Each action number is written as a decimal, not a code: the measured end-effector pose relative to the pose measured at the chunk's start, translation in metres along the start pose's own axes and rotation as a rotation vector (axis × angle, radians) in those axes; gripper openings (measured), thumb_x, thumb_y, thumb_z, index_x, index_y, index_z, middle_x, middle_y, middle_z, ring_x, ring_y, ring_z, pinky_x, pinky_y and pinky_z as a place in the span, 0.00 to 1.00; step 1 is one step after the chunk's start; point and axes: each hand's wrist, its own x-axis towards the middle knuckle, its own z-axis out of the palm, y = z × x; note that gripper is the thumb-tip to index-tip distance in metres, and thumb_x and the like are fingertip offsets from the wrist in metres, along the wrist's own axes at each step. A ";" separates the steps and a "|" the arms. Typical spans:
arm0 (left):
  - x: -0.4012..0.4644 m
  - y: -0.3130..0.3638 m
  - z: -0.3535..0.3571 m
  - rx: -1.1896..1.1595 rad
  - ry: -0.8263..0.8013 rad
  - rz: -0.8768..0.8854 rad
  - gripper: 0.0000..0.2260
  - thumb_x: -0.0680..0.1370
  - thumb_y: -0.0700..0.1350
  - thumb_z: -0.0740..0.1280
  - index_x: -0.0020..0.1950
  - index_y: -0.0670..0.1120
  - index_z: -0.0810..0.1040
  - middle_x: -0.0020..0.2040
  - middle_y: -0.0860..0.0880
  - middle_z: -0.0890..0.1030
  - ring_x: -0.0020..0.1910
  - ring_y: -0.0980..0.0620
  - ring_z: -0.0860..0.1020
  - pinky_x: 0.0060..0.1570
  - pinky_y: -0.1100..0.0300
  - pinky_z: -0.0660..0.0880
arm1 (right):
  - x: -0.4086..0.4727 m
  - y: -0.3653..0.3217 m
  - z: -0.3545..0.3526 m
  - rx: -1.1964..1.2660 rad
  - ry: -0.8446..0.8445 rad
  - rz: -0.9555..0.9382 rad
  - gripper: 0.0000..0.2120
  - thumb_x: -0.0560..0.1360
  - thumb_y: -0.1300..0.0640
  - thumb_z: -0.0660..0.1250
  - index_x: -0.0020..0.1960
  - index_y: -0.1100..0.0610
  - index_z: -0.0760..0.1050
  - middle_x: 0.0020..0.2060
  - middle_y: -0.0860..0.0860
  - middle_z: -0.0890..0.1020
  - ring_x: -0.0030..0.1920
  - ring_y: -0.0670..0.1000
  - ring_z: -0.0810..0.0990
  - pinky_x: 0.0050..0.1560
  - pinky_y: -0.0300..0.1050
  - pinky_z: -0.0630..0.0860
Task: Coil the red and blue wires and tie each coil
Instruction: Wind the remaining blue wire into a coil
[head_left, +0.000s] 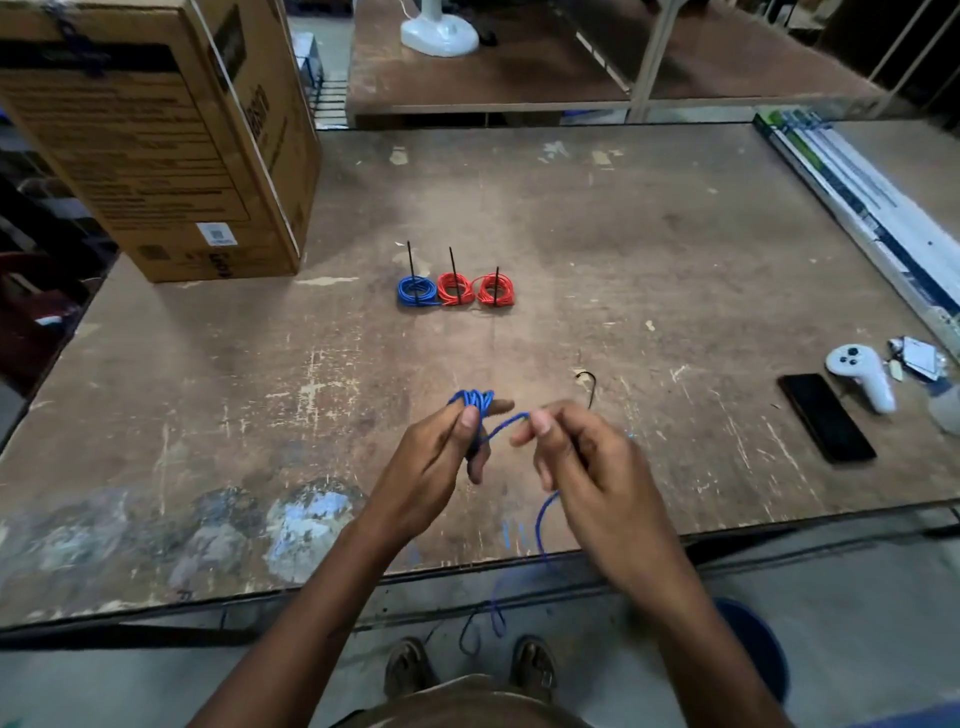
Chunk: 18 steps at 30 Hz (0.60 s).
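Head view: your left hand (441, 452) grips a blue wire coil (474, 402); your right hand (576, 452) pinches its trailing blue wire (543, 519). Three tied coils (456, 290), cardboard box (156, 130), phone (826, 418), controller (860, 371) occupy the worn surface (649, 249).

A large cardboard box (156, 130) is standing at the far left of a worn wooden table (623, 234). A black phone (826, 418) is lying near the right edge, beside a white game controller (860, 374). Long flat packages (857, 208) are lying along the right side. A white fan base (439, 31) is sitting on another table behind.
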 end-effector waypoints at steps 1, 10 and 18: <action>-0.005 0.003 0.001 -0.037 -0.041 0.008 0.20 0.90 0.48 0.52 0.55 0.55 0.84 0.34 0.48 0.76 0.42 0.50 0.81 0.52 0.49 0.76 | 0.012 0.003 -0.005 0.012 0.037 -0.013 0.13 0.87 0.46 0.62 0.49 0.48 0.81 0.31 0.46 0.76 0.32 0.46 0.75 0.39 0.50 0.73; -0.007 0.018 0.000 -0.376 -0.252 -0.002 0.24 0.88 0.53 0.53 0.65 0.37 0.82 0.33 0.47 0.78 0.28 0.49 0.67 0.33 0.55 0.67 | 0.055 0.072 0.023 0.422 0.093 0.219 0.06 0.77 0.57 0.76 0.47 0.59 0.82 0.32 0.55 0.78 0.23 0.41 0.72 0.22 0.40 0.71; 0.012 0.035 0.009 -0.380 0.050 0.079 0.20 0.89 0.47 0.53 0.54 0.33 0.78 0.36 0.40 0.76 0.37 0.48 0.80 0.42 0.61 0.74 | -0.032 0.058 0.076 0.259 -0.040 0.074 0.09 0.88 0.52 0.60 0.55 0.43 0.79 0.27 0.54 0.69 0.29 0.52 0.68 0.32 0.52 0.66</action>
